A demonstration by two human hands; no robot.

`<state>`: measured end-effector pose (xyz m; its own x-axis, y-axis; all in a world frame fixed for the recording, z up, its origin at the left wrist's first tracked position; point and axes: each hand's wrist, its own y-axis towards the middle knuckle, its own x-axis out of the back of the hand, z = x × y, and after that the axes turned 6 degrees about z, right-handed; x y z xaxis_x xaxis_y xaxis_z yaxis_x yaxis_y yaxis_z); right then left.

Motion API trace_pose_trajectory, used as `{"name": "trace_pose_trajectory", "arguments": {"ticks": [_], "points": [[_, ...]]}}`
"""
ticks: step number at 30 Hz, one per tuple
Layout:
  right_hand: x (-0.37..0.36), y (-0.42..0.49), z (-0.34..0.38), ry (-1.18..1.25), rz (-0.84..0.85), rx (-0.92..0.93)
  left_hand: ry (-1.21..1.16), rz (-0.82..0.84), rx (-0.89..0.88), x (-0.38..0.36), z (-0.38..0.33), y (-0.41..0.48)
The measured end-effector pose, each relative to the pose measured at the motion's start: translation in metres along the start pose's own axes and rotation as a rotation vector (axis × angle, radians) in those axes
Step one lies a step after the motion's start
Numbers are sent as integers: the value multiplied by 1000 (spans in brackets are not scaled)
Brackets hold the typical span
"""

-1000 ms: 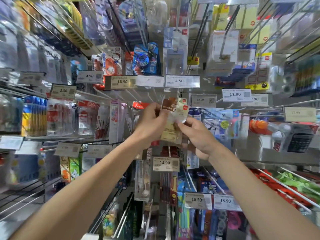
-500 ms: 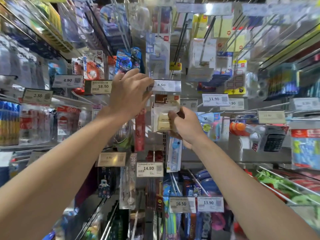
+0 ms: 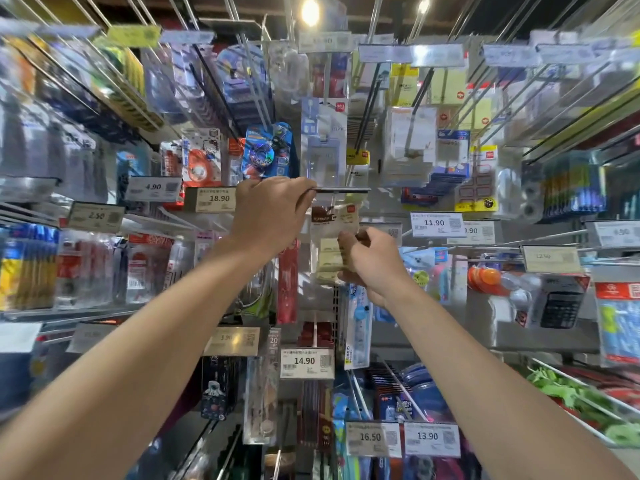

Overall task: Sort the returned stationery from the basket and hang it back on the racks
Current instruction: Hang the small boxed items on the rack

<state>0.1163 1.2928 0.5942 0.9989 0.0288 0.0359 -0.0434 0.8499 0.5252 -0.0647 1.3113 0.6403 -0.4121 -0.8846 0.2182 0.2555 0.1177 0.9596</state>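
The left hand (image 3: 273,216) is pinching the price tag (image 3: 343,190) and tipping it up flat, probably so that it is not blocking the way onto the rack (image 3: 336,306). The right hand (image 3: 372,263) is gripping the small packet (image 3: 327,237) by its side, holding it upright just under the lifted tag, seemingly so the header is meeting the hook first.
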Motion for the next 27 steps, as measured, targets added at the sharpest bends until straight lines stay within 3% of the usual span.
{"name": "trace_pose_trajectory", "arguments": {"ticks": [4,17,27], "points": [[-1,5,-2,-6,-24,-33,16,-39,-24,1,-1,2],[-4,13,-49,184,40,-147,-17,62,65,-1,0,-2],[-9,46,-81,78,-118,-233,-82,65,32,-3,10,-3]]}}
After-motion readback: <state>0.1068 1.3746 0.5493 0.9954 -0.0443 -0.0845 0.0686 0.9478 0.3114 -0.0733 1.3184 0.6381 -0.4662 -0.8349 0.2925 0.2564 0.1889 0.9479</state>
